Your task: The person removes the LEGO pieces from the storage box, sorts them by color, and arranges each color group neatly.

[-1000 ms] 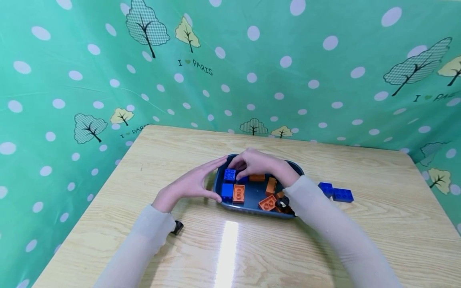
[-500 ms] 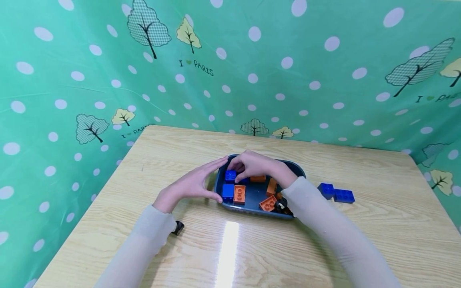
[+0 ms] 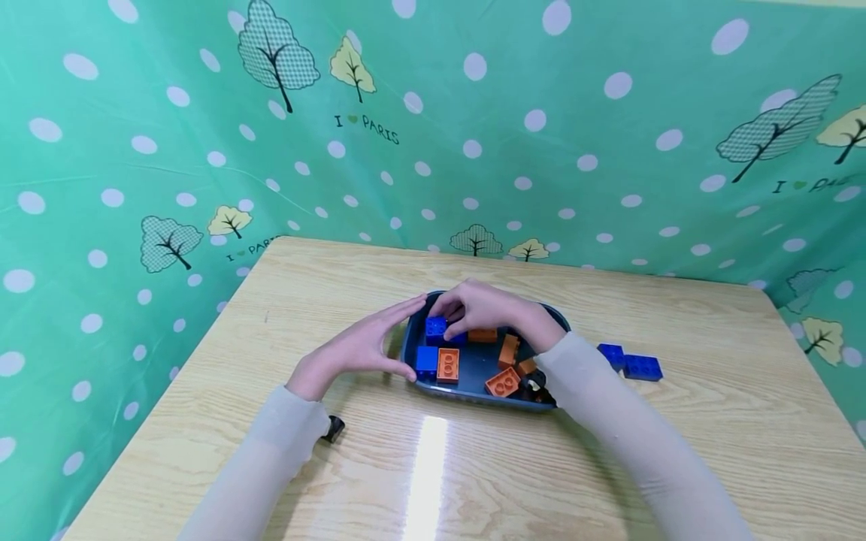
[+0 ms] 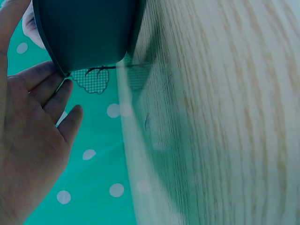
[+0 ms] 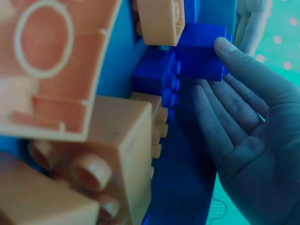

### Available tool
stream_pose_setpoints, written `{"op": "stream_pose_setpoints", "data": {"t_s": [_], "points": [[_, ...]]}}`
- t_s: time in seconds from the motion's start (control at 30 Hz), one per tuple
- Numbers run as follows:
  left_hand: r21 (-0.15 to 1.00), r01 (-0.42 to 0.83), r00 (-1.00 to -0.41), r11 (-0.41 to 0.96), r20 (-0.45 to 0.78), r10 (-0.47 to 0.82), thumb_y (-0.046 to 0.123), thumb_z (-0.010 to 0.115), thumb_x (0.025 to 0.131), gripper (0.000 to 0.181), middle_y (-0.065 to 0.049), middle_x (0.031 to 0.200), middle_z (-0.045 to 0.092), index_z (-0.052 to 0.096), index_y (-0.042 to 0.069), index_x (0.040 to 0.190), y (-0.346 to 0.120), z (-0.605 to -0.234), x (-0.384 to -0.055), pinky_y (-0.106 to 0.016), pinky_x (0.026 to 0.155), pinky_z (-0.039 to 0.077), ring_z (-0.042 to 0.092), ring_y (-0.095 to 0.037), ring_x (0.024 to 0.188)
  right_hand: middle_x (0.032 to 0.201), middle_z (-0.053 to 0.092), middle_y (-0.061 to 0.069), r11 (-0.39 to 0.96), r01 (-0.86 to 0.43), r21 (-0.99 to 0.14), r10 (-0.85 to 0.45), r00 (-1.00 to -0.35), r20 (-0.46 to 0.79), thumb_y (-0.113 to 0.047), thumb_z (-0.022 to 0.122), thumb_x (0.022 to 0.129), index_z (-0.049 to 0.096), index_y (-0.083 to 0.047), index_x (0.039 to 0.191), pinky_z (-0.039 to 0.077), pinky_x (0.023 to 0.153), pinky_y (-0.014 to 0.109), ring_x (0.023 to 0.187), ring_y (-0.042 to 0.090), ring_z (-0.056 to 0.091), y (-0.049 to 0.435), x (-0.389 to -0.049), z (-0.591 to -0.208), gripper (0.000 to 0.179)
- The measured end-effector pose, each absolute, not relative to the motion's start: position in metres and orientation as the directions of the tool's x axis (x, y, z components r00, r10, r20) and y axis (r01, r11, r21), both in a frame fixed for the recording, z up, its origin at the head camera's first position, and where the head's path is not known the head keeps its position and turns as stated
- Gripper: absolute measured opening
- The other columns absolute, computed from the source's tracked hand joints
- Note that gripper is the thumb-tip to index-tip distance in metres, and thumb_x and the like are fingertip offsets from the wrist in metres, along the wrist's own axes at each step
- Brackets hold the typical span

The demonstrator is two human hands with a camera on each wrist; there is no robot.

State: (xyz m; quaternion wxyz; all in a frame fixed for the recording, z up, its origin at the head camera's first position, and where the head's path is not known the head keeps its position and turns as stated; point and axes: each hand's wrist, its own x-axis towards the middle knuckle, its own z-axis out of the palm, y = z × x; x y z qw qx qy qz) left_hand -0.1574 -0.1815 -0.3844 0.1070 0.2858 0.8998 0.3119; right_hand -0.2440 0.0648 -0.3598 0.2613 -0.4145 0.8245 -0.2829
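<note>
My right hand (image 3: 480,304) is inside the dark plastic tray (image 3: 467,391), pinching a blue toy brick (image 3: 435,329) between thumb and fingers. In the right wrist view, the thumb lies on the near side of this blue brick (image 5: 199,51), and the other fingers are behind and below it. Another blue brick (image 5: 152,72) sits close beside it. At the tray's left end, my left hand (image 3: 358,346) spans the corner with straight fingers and thumb. The left wrist view shows its fingertips touching the tray rim (image 4: 51,58).
Another blue brick (image 3: 426,362) and an orange brick (image 3: 448,365) lie at the tray's front left. Several orange bricks and a black piece (image 3: 536,380) lie further right. Two blue bricks (image 3: 643,367) sit on the table to the right. A black object (image 3: 334,428) is by the left sleeve.
The pinched blue brick has shifted slightly right, tilting on the way, towards the blue brick beside it. My left hand stays at the tray's end.
</note>
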Motion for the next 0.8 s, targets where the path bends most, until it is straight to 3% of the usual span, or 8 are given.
{"op": "stream_pose_setpoints", "data": {"t_s": [0.8], "points": [[0.619,0.44,-0.82,0.651,-0.02,0.572,0.05,0.087,0.07,0.116,-0.001,0.168,0.019,0.021,0.021,0.161,-0.181,-0.384,-0.156,-0.059,0.12,0.029,0.024,-0.032,0.153,0.129,0.068,0.009,0.496,-0.514,-0.7,-0.818,-0.547,-0.177,-0.016,0.078,0.087,0.068,-0.01,0.127,0.057,0.098,0.032,0.116,0.023,0.068,0.087,-0.232,-0.333,0.042]]}}
